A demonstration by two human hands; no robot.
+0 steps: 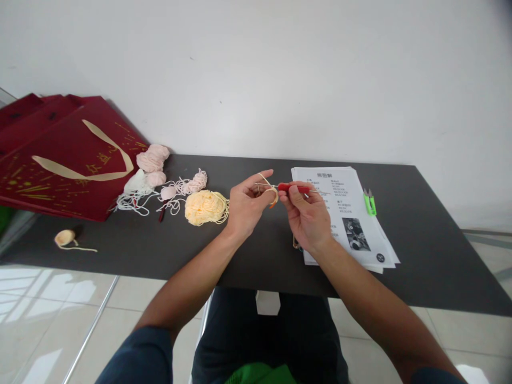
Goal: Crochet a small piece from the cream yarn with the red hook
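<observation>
My right hand [308, 216] is closed around the red handle of a crochet hook [294, 188], whose thin metal shaft points left. Facing it, my left hand [250, 205] pinches a small piece of yellow crochet work [274, 197], and a strand of yarn loops over its raised index finger. The hook's tip reaches in beside that finger, at the yarn; whether it passes through a stitch is too small to tell. Just left of my left hand lies a yellow yarn ball [206, 208] on the dark table.
Printed sheets [340, 213] lie under and beyond my right hand, with green thread snips [369, 202] at their right edge. Pink yarn [154, 158] and white yarn [136, 184] sit by red paper bags [68, 154]. A small cream crocheted piece [64, 237] rests at the table's left. A wall stands behind.
</observation>
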